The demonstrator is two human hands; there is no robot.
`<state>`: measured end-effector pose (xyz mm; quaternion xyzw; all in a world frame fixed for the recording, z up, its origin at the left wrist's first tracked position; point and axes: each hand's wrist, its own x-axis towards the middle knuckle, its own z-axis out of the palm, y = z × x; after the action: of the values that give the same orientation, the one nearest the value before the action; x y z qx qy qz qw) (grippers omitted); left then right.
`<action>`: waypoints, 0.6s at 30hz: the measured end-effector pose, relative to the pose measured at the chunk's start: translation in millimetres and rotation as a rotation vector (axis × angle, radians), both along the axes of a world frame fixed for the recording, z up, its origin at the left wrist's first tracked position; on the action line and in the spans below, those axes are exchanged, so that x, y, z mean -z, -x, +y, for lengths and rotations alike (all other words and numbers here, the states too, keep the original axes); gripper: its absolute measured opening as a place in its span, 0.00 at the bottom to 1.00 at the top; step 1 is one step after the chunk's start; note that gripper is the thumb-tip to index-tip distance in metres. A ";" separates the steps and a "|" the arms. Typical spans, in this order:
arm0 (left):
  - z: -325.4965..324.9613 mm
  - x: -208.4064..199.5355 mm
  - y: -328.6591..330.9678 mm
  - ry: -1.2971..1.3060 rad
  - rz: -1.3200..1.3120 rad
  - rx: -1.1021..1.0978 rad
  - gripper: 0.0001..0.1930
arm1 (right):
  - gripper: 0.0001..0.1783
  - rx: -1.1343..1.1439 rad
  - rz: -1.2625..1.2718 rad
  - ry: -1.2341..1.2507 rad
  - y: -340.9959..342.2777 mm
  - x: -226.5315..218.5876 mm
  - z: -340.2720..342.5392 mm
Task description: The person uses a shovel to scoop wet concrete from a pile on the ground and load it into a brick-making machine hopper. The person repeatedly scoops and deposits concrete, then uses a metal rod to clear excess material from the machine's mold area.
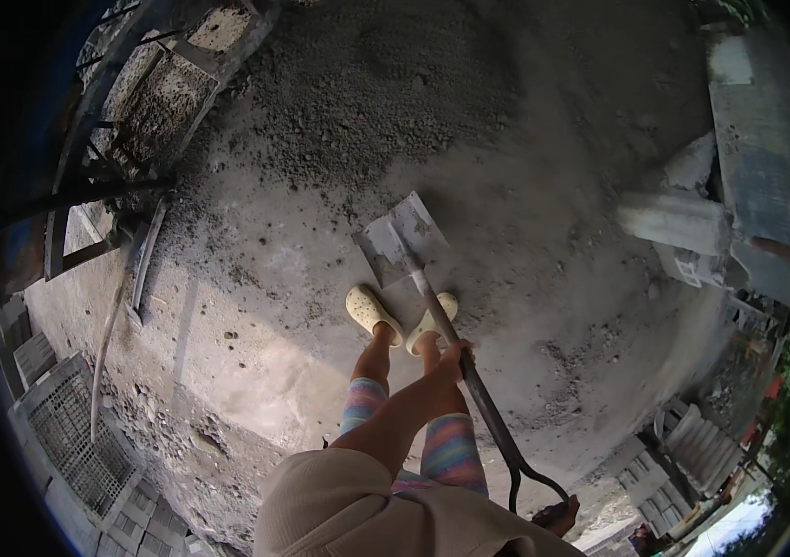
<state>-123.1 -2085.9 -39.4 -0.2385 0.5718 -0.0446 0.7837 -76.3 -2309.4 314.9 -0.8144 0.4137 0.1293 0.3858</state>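
A shovel with a dark shaft (483, 399) slants from my lower right toward the ground ahead of my feet. Its square grey blade (386, 246) sits just beyond my cream clogs (369, 311), with no load visible on it. My left hand (453, 359) reaches across my body and is wrapped round the middle of the shaft. At the forked end of the shovel, my right hand (557, 516) is closed on the handle, its fingers partly hidden. Beyond the blade, dark gravelly material (367, 111) is spread over the ground.
A metal-framed structure (149, 111) coated with grit stands at the far left. Lower left are a plastic grid crate (75, 432) and stacked blocks (130, 520). On the right are a large sheet panel (766, 158) and a pale cylinder (673, 221). More blocks (660, 487) stand lower right.
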 end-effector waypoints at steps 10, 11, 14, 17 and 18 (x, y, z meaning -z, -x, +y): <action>78.0 -24.4 15.2 -0.367 -0.246 -0.143 0.08 | 0.21 0.228 0.273 -0.611 9.0 135.0 145.1; 90.6 -39.5 9.7 -0.379 -0.144 -0.066 0.07 | 0.21 0.164 0.258 -0.758 5.3 135.6 164.6; 109.8 -76.1 0.2 -0.458 -0.066 0.016 0.06 | 0.22 0.245 0.295 -0.885 -1.7 122.7 188.3; 111.9 -80.5 -15.4 -0.533 0.074 0.201 0.06 | 0.22 0.149 0.353 -0.894 -8.3 115.8 186.0; 112.5 -74.5 -20.4 -0.481 0.133 0.169 0.07 | 0.22 0.166 0.370 -0.959 -11.6 117.4 184.5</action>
<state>-102.7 -1973.5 35.0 0.0008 0.6340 0.0429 0.7721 -64.7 -2124.9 197.5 -0.4743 0.4324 0.4149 0.6449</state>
